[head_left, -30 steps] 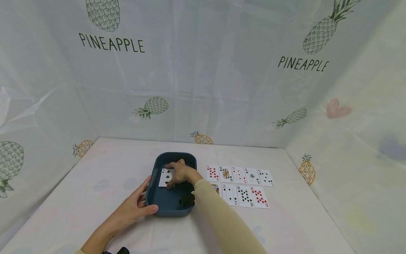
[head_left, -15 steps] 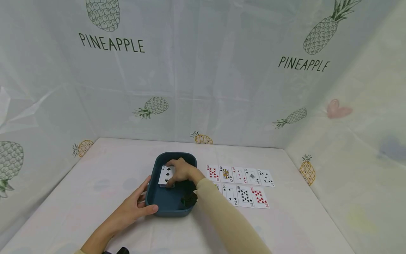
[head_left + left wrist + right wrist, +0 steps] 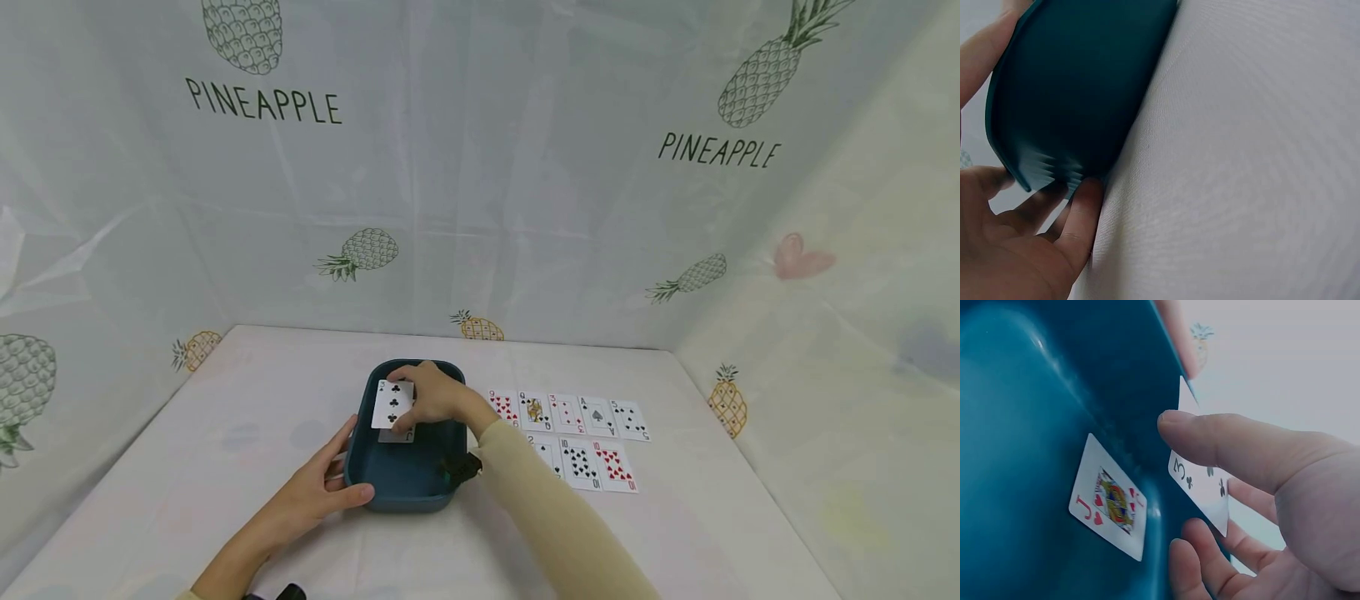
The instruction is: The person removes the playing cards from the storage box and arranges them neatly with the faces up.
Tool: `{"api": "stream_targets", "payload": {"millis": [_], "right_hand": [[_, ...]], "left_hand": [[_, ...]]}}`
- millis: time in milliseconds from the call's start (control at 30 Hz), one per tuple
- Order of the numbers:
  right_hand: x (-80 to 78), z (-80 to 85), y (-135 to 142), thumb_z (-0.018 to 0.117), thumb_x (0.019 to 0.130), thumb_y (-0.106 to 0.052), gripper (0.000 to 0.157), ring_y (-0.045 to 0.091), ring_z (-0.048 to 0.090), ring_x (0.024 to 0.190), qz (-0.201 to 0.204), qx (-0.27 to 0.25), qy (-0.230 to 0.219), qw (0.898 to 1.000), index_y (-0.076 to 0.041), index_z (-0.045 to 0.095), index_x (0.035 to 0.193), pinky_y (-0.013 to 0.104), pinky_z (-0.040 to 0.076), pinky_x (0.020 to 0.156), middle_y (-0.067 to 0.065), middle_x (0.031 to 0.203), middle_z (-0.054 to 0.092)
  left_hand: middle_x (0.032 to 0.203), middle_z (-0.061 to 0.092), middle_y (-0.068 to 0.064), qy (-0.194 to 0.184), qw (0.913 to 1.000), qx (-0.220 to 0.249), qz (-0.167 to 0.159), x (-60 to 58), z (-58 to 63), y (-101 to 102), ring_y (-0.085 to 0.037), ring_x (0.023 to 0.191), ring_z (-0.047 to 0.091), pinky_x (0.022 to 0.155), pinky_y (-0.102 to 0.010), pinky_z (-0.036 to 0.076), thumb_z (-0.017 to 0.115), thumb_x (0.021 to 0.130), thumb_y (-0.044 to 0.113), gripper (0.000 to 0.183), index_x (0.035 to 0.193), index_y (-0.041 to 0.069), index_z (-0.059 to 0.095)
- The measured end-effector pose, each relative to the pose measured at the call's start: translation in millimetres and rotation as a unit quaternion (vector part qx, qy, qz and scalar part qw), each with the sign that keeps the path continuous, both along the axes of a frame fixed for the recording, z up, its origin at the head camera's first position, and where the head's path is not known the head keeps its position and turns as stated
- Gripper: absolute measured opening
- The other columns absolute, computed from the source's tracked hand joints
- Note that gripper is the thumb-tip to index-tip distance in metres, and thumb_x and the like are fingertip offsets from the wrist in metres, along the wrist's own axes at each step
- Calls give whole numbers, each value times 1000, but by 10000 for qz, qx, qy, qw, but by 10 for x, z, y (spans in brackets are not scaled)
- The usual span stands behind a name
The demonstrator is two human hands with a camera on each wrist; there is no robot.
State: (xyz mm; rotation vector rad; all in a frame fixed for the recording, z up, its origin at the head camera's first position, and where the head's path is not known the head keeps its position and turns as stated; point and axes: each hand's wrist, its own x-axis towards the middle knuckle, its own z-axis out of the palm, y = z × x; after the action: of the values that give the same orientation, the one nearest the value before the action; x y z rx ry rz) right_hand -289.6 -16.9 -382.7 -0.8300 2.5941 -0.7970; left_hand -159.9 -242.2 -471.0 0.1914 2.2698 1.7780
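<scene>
My right hand point(image 3: 437, 395) pinches a three of clubs point(image 3: 391, 408) over the dark blue tray point(image 3: 403, 477). In the right wrist view, the thumb lies on the card's face and the card stands tilted. Beneath it, a jack of hearts point(image 3: 1110, 500) rests face up on the tray's floor; in the head view it is mostly covered. My left hand point(image 3: 311, 496) holds the tray at its near left corner. The left wrist view shows fingertips point(image 3: 1088, 194) bent against the tray's outer wall and the thumb by its rim.
Two rows of face-up cards lie right of the tray. A nine of hearts point(image 3: 503, 407) and a five of spades point(image 3: 630, 421) end the far row; a ten of hearts point(image 3: 615, 467) ends the near one. My right sleeve point(image 3: 558, 517) hides part of the near row.
My right hand has lifted the three of clubs up and slightly away, uncovering part of the jack below it. The left hand and tray stay put.
</scene>
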Motion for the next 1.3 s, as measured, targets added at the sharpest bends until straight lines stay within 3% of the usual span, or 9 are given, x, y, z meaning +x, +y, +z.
{"api": "stream_targets", "payload": {"millis": [300, 700, 1000, 1300], "right_hand": [[30, 99, 280, 96, 80, -26, 86, 12, 63, 88, 431, -298, -94, 9986, -23, 54, 155, 26, 53, 78, 10, 137, 47], [183, 197, 935, 94, 82, -30, 88, 19, 65, 109, 510, -488, -211, 9973, -39, 49, 157, 35, 59, 78, 0, 147, 44], [235, 117, 1316, 94, 83, -21, 89, 19, 62, 104, 642, -566, -127, 9962, -33, 48, 158, 34, 60, 81, 2, 143, 45], [271, -42, 1852, 94, 83, -24, 90, 19, 61, 101, 535, -601, 76, 9967, -27, 47, 160, 33, 58, 84, 5, 143, 46]], "left_hand": [[172, 22, -24, -22, 9998, -169, 94, 4, 10, 12, -37, 142, 54, 108, -46, 54, 81, 97, 30, 103, 172, 34, 11], [171, 26, -23, -18, 9990, -352, 281, 4, 18, 50, -34, 139, 57, 109, -49, 53, 85, 92, 36, 108, 172, 33, 13], [172, 23, -23, 10, 9994, -274, 218, 19, 5, 10, -36, 142, 54, 110, -47, 52, 84, 93, 31, 107, 172, 34, 11], [173, 21, -22, -109, 9993, -252, 253, 6, 6, 25, -36, 141, 55, 109, -50, 52, 84, 93, 32, 107, 172, 36, 11]]}}
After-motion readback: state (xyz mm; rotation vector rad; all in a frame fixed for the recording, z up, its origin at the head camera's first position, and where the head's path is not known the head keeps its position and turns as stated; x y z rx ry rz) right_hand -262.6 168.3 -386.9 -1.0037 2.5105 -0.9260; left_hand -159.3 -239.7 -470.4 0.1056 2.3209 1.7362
